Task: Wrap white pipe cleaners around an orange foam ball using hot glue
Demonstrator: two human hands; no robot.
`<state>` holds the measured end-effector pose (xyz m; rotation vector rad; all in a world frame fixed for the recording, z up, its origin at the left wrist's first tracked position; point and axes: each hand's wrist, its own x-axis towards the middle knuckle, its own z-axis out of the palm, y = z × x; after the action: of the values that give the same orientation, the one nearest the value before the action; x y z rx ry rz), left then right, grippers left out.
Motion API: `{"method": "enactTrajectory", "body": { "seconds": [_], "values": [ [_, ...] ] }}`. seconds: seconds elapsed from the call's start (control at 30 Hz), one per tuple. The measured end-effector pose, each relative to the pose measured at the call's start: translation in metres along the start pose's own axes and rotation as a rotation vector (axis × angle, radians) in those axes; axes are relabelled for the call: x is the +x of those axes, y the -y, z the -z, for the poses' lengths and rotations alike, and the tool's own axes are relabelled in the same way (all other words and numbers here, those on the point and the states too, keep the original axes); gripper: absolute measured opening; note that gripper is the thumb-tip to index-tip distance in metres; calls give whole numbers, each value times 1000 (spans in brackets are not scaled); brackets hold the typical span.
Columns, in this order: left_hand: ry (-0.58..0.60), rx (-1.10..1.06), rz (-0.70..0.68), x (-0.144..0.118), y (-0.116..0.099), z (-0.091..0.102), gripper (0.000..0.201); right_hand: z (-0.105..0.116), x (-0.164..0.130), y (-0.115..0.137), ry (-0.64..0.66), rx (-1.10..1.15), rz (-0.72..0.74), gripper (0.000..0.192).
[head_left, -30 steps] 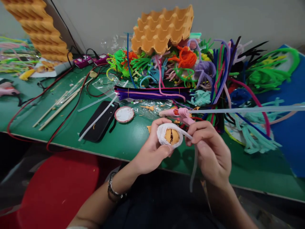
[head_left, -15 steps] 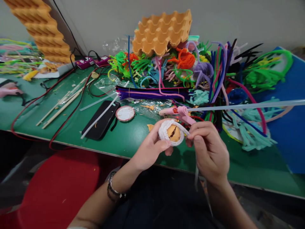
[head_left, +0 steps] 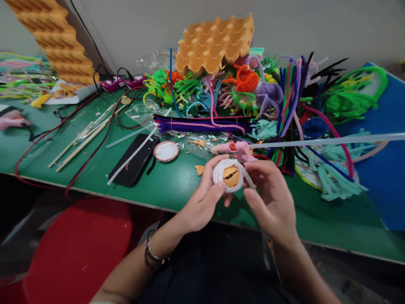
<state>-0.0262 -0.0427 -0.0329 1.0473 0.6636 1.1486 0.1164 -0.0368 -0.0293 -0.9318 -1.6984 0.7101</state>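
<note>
My left hand (head_left: pixel 205 198) is closed round a small round piece (head_left: pixel 232 177), its thumb on the near face. White fuzzy pipe cleaner (head_left: pixel 218 171) is coiled about this piece, and a torn, cracked orange centre shows in the middle. From the coil's right side a loose end of the pipe cleaner runs down behind my right thumb and hangs below the hand. My right hand (head_left: pixel 275 202) is beside the piece, thumb and fingers apart, with the strand passing loosely between them. Just behind the piece lies a pink hot glue gun (head_left: pixel 242 150) with a long translucent glue stick (head_left: pixel 316 140) in its back.
A black phone (head_left: pixel 134 162) with a white strip across it and a round white disc (head_left: pixel 166 151) lie left of my hands. Wooden sticks (head_left: pixel 85 141) and red cables are farther left. Behind are pipe cleaner bundles (head_left: pixel 202 124) and an orange egg tray (head_left: pixel 215 44). A red stool (head_left: pixel 79 249) stands below.
My right hand has loosened its pinch on the pipe cleaner and moved left, closer to the coil, with its fingers spreading. The round piece has turned slightly in my left hand.
</note>
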Motion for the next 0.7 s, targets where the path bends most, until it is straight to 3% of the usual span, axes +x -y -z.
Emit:
{"method": "enactTrajectory", "body": {
  "seconds": [0.13, 0.43, 0.7],
  "values": [
    [68, 19, -28, -2, -1, 1, 35, 0, 0, -3, 57, -5, -18, 37],
    [54, 132, -45, 1, 3, 0, 40, -4, 0, -2, 6, 6, -90, 44],
    [88, 302, -163, -1, 7, 6, 45, -10, 3, 5, -32, 26, -96, 48]
  ]
}}
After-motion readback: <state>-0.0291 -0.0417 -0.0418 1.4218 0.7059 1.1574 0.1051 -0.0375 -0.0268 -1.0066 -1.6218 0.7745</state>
